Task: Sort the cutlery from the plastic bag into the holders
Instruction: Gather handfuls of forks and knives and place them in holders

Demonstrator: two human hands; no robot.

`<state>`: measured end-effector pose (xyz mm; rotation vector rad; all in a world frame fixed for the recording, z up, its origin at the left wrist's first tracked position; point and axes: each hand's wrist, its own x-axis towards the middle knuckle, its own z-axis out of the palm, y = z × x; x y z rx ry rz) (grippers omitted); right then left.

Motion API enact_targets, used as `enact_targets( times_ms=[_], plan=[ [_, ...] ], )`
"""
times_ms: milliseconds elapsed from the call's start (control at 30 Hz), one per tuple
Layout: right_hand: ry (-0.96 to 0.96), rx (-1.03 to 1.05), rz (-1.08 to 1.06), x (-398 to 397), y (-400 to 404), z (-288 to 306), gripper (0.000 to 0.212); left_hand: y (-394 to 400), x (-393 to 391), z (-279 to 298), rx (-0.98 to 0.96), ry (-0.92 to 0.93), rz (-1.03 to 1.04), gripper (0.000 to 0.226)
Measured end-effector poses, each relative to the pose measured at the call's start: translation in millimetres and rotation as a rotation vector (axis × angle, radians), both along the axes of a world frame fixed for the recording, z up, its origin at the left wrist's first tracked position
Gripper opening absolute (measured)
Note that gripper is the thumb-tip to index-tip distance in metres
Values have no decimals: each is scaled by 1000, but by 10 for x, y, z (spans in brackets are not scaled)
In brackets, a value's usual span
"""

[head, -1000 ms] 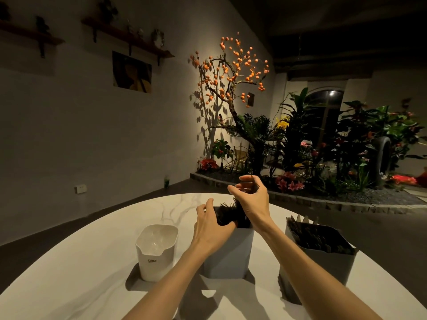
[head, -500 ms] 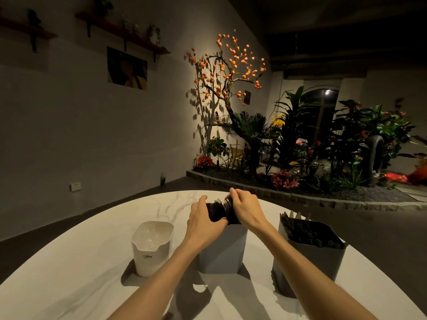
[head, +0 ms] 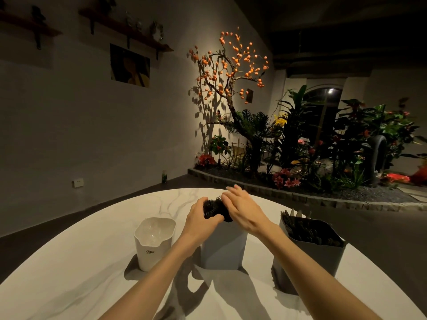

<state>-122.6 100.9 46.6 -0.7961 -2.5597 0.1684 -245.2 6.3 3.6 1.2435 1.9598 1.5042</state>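
Since half a second ago: our right hand (head: 242, 207) flattened, fingers straight atop black forks (head: 213, 207); left hand (head: 201, 217) grips them in middle holder (head: 223, 244). Press evenly; steady bundle.

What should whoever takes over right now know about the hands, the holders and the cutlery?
Left hand: grips the bundle of dark forks standing in the middle holder.
Right hand: fingers straight, pressing on the forks from the right.
Right holder: already full of dark cutlery.
White holder: on the left, no cutlery seen inside.
All three stand on the table.
The plastic bag is not in view.
Left: settle the forks, then let go.
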Motion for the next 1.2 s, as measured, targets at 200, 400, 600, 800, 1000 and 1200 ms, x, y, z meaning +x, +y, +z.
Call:
enact_targets(
  times_ms=[200,400,600,800,1000,1200],
  plan=[
    [-142,-30,-48,21,-34,-24,43,-35,42,-15,10,-36,-39,44],
    [-291,14,-40,106,-82,76,51,-290,72,98,-71,-33,-83,61],
    [-13,-51,18,311,-413,538,54,-853,-43,445,-142,65,-101,47],
    [-26,-147,163,655,-1279,784,37,-1782,110,818,-161,192,-166,22],
    [-337,-96,413,988,-2496,23,31,-2816,453,424,-140,262,-165,21],
    [-383,-21,334,952,-2859,-610,65,-3343,295,-103,-660,864,-157,77]
  ],
)
